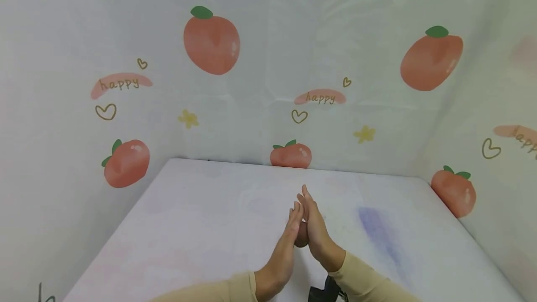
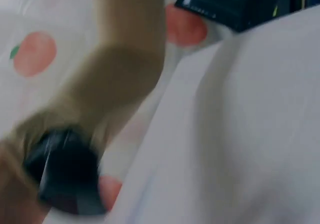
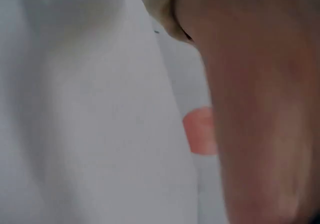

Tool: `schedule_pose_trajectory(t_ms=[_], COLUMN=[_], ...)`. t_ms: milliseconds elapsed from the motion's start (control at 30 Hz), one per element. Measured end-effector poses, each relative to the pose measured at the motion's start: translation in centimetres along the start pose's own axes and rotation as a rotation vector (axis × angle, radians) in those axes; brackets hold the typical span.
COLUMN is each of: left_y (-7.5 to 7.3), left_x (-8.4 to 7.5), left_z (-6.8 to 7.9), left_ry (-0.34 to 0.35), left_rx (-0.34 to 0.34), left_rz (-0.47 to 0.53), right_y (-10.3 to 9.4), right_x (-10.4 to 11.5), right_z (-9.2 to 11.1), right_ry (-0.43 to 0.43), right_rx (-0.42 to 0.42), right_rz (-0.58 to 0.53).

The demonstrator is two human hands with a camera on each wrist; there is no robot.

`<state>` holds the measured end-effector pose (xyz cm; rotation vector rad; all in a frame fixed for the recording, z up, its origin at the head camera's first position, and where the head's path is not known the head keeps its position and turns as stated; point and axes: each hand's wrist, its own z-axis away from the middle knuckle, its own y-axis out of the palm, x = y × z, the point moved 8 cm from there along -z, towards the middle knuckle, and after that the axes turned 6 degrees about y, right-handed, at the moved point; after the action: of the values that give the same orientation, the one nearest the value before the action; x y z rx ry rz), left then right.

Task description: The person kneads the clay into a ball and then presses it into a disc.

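Note:
In the head view, a small dark brown ball-like lump (image 1: 301,237) sits between two facing palms, partly covered by them. My left hand (image 1: 282,251) presses it from the left with straight fingers pointing up and forward. From the other side my right hand (image 1: 320,233) lies against it, its fingers also extended. The fingertips of both hands come close together above the lump. In the left wrist view, a tan sleeve (image 2: 117,69) and a black wrist device (image 2: 70,171) show blurred. Bare skin of a hand (image 3: 260,114) fills the right side of the right wrist view.
A white table (image 1: 201,218) with a faint purple smudge (image 1: 379,232) lies under the hands. White curtains printed with red fruit (image 1: 211,43) stand behind and at both sides. A dark box-like object (image 2: 225,4) is at the top of the left wrist view.

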<state>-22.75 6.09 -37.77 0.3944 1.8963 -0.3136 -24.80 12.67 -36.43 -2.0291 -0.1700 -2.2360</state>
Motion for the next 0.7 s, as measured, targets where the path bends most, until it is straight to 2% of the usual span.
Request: schedule_pose_trajectory(t_ms=[100, 167, 233, 300, 367, 433, 500, 600, 700], left_y=[-1.4, -2.6, -3.3, -3.0, -2.0, -0.7, 0.0, -0.7, -2.7], left_x=[0.0, 0.4, 1.0, 1.6, 1.6, 0.9, 0.0, -0.6, 0.3], left_z=[-1.1, -1.9, -2.2, -1.8, -1.0, -0.4, -0.1, -0.8, -2.0], left_ry=[-0.014, -0.024, -0.053, -0.077, -0.075, -0.028, 0.012, 0.012, -0.047], left_rx=[-0.074, -0.129, -0.155, -0.132, -0.083, -0.014, 0.033, 0.008, -0.091], left_rz=[0.038, 0.025, 0.008, -0.011, 0.003, 0.014, 0.025, 0.028, 0.034], right_y=[0.9, 1.9, 2.4, 2.1, 1.2, 0.3, 0.0, 0.6, 2.4], right_x=[-2.7, -3.1, -2.6, -1.7, -0.6, -0.3, -0.6, -1.7, -2.2], right_z=[-0.8, -0.2, 0.4, 0.6, 0.3, -0.3, -0.8, -0.7, 0.3], right_ry=[0.039, 0.068, 0.077, 0.036, -0.027, -0.051, -0.040, 0.007, 0.041], right_rx=[-0.036, 0.018, 0.060, 0.050, 0.005, -0.036, -0.040, -0.004, 0.083], right_rz=[-0.032, -0.019, -0.038, -0.040, -0.048, -0.048, -0.051, -0.080, -0.079])
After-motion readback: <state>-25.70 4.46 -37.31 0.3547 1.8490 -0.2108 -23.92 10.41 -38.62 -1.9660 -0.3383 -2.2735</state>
